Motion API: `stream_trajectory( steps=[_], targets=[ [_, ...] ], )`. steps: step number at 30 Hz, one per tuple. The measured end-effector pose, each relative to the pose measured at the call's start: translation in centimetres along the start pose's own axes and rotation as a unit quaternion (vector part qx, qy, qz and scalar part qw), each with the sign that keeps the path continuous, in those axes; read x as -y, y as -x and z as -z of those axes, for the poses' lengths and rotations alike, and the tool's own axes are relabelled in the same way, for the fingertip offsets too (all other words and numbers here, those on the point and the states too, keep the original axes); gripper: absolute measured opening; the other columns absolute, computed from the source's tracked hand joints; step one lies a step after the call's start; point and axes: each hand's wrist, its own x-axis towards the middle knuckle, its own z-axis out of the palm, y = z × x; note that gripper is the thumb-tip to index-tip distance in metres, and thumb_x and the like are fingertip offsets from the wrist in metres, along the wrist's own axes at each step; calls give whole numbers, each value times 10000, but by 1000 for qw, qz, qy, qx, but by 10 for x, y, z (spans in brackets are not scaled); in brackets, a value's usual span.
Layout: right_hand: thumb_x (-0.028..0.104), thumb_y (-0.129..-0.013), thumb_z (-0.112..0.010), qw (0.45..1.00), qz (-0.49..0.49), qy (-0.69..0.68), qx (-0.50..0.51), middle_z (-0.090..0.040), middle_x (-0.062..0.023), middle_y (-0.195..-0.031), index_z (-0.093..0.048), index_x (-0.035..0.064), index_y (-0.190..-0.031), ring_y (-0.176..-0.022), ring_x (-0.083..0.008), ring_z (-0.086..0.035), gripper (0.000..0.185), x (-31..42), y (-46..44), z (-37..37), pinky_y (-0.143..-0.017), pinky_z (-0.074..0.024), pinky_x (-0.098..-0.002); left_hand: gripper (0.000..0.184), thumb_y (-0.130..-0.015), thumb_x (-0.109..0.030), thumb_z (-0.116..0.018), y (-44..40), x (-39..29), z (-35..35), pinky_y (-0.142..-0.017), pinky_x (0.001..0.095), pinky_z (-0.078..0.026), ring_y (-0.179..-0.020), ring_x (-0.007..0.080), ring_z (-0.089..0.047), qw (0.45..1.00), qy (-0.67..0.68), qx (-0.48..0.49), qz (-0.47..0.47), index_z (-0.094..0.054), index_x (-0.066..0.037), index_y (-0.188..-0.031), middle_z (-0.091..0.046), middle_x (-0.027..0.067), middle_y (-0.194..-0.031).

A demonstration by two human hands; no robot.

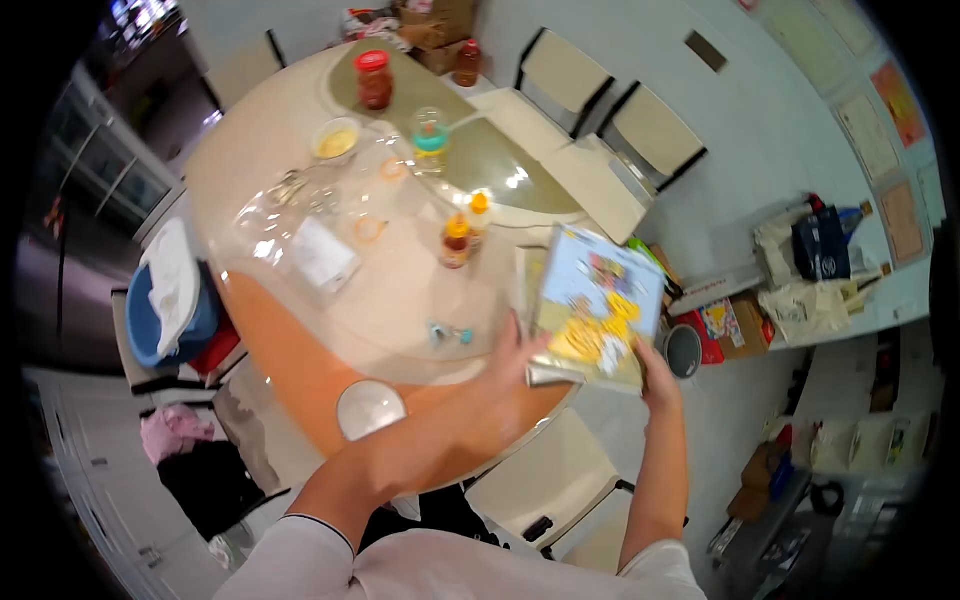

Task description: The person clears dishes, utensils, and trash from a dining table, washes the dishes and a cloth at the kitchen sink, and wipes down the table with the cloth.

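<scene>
Item under inspection: a picture book, closed, its blue and yellow cover facing up. It is located at the right edge of the bench, partly beyond that edge. Whether any part of it rests on the bench cannot be determined. A further flat item shows along its left side, possibly a second volume; the overlap prevents confirmation.

Right hand: fingers closed on the book's lower right edge. Left hand: at the lower left corner of the book, blurred; it cannot be told whether its fingers grip or merely steady.

Progress, as judged from the present state: taking hold of the book is complete, at least on the right side. The book is not yet opened, and not yet released. Handling therefore appears to be midway, with letting go outstanding.

Items in neither hand, standing or lying on the bench: an amber bottle with a yellow cap, a red-lidded jar, a bowl, a white dish and a small teal-and-white object, too blurred to identify.
</scene>
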Motion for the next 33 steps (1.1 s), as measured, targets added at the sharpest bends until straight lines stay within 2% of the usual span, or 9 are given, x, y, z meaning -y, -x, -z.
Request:
stream_trajectory(
  steps=[3,5,7,10,18,19,23,25,33],
  targets=[
    [350,-1000,-570,998,55,-11,-14,-597,-99,-1324,-503,25,-1388,-1192,-215,-576,510,-40,104,5,-1016,-460,-346,1138,-867,-484,-705,100,-31,-9,-1224,455,-47,-1521,363,-5,977,-210,-5,-46,38,28,-1560,17,257,-1632],
    [486,-1025,-453,997,42,65,-14,-510,-93,-1435,-427,44,-1453,-1291,-252,-506,616,-45,186,-36,-1088,-401,-400,1208,-830,-564,-711,177,-50,3,-1221,469,-45,-1515,397,32,969,-223,14,-104,49,24,-1561,28,282,-1623],
    [528,-1013,-448,979,108,29,172,-445,-120,-1497,-330,71,-1517,-1326,-274,-478,690,-68,235,-42,-1102,-399,-431,1241,-779,-513,-741,254,-59,17,-1222,465,-32,-1513,418,38,966,-214,0,-145,51,48,-1552,22,295,-1619],
    [517,-996,-480,991,39,17,124,-434,-115,-1504,-322,71,-1523,-1327,-286,-474,709,-78,346,-146,-1098,-400,-434,1269,-751,-499,-753,391,-66,55,-1218,485,-35,-1514,411,44,957,-208,-73,-187,79,13,-1561,19,288,-1621],
    [490,-974,-523,942,112,206,238,-447,-123,-1484,-328,57,-1516,-1301,-293,-495,721,-193,485,-308,-1085,-413,-428,1214,-817,-300,-766,748,-31,122,-1218,389,-12,-1509,239,179,921,19,-215,-323,161,-85,-1571,186,147,-1642],
    [460,-971,-533,928,93,216,290,-464,-126,-1463,-332,44,-1507,-1286,-291,-510,707,-218,486,-333,-1082,-419,-429,1210,-832,-473,-731,793,-29,131,-1220,403,-30,-1514,276,146,905,94,-261,-324,124,-32,-1567,140,189,-1643],
    [160,-883,-663,864,38,242,439,-524,-192,-1360,-336,-66,-1443,-1207,-299,-564,687,-294,594,-493,-1024,-465,-410,1190,-855,-502,-719,948,4,192,-1220,367,-93,-1521,227,-17,864,255,-272,-338,140,-107,-1578,66,122,-1657],
    [209,-862,-737,809,1,295,508,-552,-183,-1334,-380,-74,-1404,-1197,-270,-572,708,-321,611,-544,-1023,-463,-397,1188,-848,-492,-728,985,20,216,-1220,363,-96,-1518,221,-55,840,285,-265,-378,130,-125,-1584,30,118,-1659],
    [102,-883,-703,591,-70,447,668,-564,-148,-1335,-377,-42,-1420,-1237,-227,-538,644,-541,626,-759,-1066,-418,-354,912,-851,-200,-672,1137,119,357,-1088,364,-426,-1331,235,-482,806,325,-411,-275,-118,-109,-1570,-394,134,-1507]
  ],
)
